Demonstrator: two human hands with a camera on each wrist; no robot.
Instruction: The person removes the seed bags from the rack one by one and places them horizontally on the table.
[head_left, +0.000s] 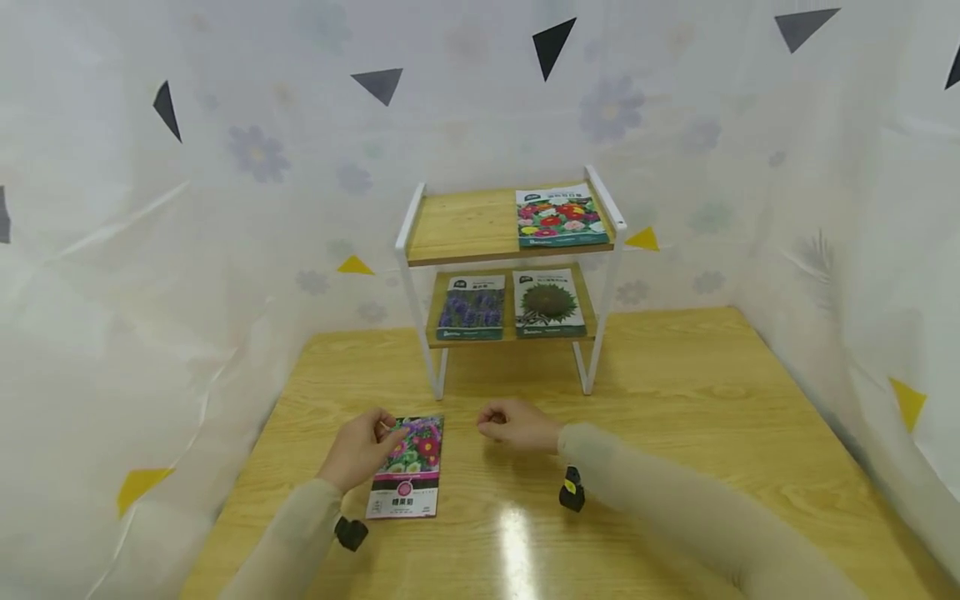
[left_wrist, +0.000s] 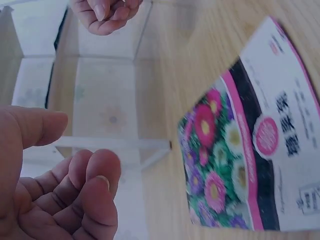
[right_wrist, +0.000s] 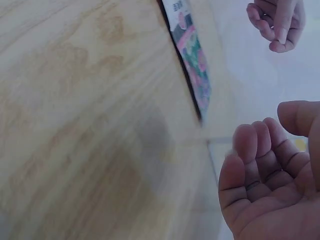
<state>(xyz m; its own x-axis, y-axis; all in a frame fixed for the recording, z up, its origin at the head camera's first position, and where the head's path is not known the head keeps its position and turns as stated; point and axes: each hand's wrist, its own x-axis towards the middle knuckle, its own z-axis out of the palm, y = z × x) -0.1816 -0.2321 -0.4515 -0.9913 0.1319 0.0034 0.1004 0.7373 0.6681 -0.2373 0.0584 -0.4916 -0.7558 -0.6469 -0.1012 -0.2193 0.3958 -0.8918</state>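
Note:
A seed packet (head_left: 405,493) with pink, purple and white flowers lies on the wooden table, left of the middle in the head view. My left hand (head_left: 358,452) hovers over its upper left side, covering part of its edge. In the left wrist view the thumb stands apart from the loosely bent fingers (left_wrist: 102,167), and the packet (left_wrist: 265,135) lies off to the side of them. To the right of the packet, my right hand (head_left: 521,425) hangs above the table, its fingers (right_wrist: 245,142) loosely curled around nothing.
A two-tier rack (head_left: 468,257) with white legs stands at the back. On its top shelf, at the right, lies a zinnia-like flower packet (head_left: 562,218). The lower shelf bears a purple flower packet (head_left: 472,308) and a sunflower packet (head_left: 549,304). A patterned white curtain (head_left: 300,125) surrounds the table.

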